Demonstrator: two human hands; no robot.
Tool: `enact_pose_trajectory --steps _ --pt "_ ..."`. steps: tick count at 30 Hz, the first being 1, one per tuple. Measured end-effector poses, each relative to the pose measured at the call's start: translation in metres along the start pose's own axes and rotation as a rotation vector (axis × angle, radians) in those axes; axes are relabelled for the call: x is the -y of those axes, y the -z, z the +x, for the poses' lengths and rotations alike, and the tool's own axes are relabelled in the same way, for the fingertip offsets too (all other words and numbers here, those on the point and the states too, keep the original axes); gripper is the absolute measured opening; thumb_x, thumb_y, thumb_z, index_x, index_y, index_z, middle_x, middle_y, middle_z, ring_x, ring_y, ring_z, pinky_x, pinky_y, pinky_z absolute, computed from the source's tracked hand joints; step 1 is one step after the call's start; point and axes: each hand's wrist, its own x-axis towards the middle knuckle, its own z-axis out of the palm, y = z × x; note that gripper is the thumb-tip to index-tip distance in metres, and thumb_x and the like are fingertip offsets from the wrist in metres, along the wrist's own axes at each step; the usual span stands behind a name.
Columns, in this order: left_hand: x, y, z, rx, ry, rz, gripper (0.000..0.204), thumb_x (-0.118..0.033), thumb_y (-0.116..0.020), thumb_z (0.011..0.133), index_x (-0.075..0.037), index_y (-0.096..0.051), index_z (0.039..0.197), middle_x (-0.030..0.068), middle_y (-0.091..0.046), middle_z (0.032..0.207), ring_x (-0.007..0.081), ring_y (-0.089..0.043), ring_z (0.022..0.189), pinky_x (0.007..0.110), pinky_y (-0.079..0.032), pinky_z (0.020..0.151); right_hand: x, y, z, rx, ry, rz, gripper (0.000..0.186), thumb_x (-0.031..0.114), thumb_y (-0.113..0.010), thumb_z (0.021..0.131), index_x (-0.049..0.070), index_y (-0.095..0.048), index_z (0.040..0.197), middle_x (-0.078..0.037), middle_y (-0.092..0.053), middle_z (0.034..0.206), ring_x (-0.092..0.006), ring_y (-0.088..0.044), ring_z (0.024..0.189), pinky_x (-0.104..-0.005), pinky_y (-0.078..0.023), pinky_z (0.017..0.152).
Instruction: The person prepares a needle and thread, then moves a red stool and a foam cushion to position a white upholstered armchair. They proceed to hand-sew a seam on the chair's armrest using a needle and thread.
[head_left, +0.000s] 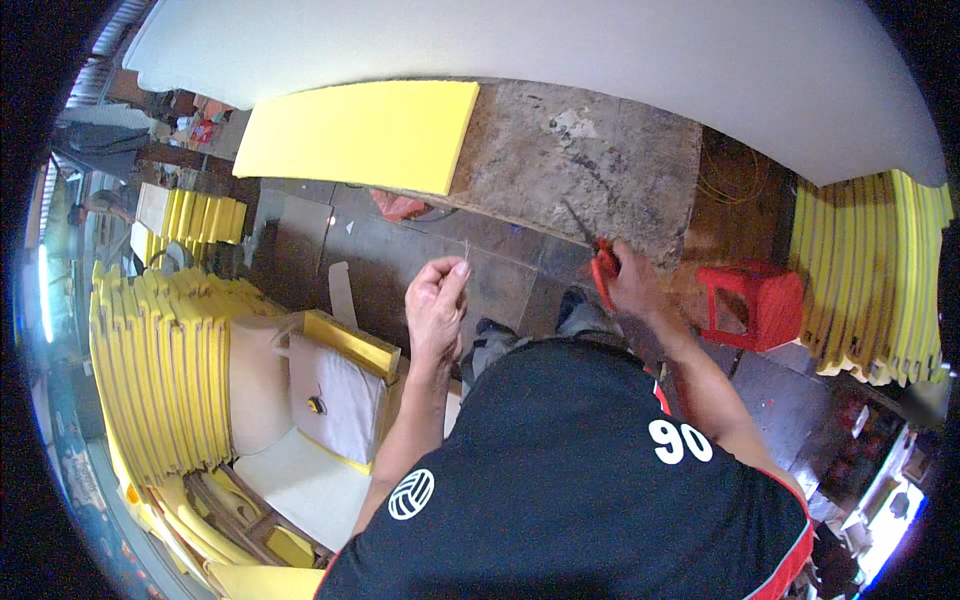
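Note:
My left hand (pixel 436 295) is raised at the middle, fingers pinched on a thin, pale upright sliver, too fine to identify. My right hand (pixel 630 280) grips the red handles of scissors (pixel 605 262), whose dark blade points up and left toward a worn, stained board (pixel 580 140). A flat yellow foam panel (pixel 350 135) lies at the board's left end, beyond my hands, below a large pale grey padded surface (pixel 530 35). Under the board's edge is a crumpled reddish object (pixel 400 205), partly hidden.
Stacked yellow padded pieces stand at left (pixel 160 370) and right (pixel 860 270). A red plastic stool (pixel 760 305) sits right of my hand. Lower left is an open frame with cream upholstery (pixel 300 485). Another person (pixel 98 215) appears, indistinct, at the far left.

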Motion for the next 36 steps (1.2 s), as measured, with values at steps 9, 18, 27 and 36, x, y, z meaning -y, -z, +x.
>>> enact_pose_trajectory --steps 9,18,27,36 --pt "-0.019 0.012 0.013 0.178 -0.062 -0.037 0.009 -0.010 -0.069 0.093 -0.004 -0.065 0.097 -0.0097 -0.049 0.067 -0.0013 -0.034 0.050 0.019 -0.023 0.045 0.117 0.005 -0.055 0.161 0.289 -0.011 0.067 0.050 -0.076 0.080 -0.001 -0.061 0.120 -0.022 -0.067 0.111 -0.0386 -0.066 0.102 -0.0437 -0.054 0.087" --pt "-0.017 0.029 0.012 0.215 -0.236 0.290 0.010 -0.004 -0.065 0.091 0.000 -0.067 0.099 -0.0081 -0.054 0.073 -0.0003 -0.043 0.063 0.018 -0.035 0.056 0.134 -0.020 -0.048 0.012 0.335 -0.035 0.068 0.054 -0.077 0.077 0.000 -0.062 0.116 -0.021 -0.068 0.103 -0.0384 -0.068 0.095 -0.0440 -0.055 0.080" --pt "-0.020 0.035 0.013 0.174 -0.236 0.407 0.010 -0.006 -0.065 0.091 0.001 -0.067 0.097 -0.0067 -0.056 0.074 0.0009 -0.044 0.064 0.019 -0.037 0.057 0.137 -0.022 -0.039 0.002 0.420 -0.044 0.063 0.056 -0.075 0.078 0.001 -0.064 0.108 -0.018 -0.068 0.092 -0.0387 -0.068 0.085 -0.0440 -0.054 0.070" --pt "-0.010 0.034 0.019 0.077 -0.272 0.462 0.015 -0.012 -0.069 0.091 0.001 -0.068 0.096 -0.0052 -0.056 0.074 0.0016 -0.044 0.063 0.021 -0.039 0.057 0.103 -0.029 -0.024 0.137 0.259 0.034 0.052 0.050 -0.068 0.087 0.004 -0.065 0.112 -0.021 -0.070 0.095 -0.0403 -0.068 0.089 -0.0489 -0.053 0.074"
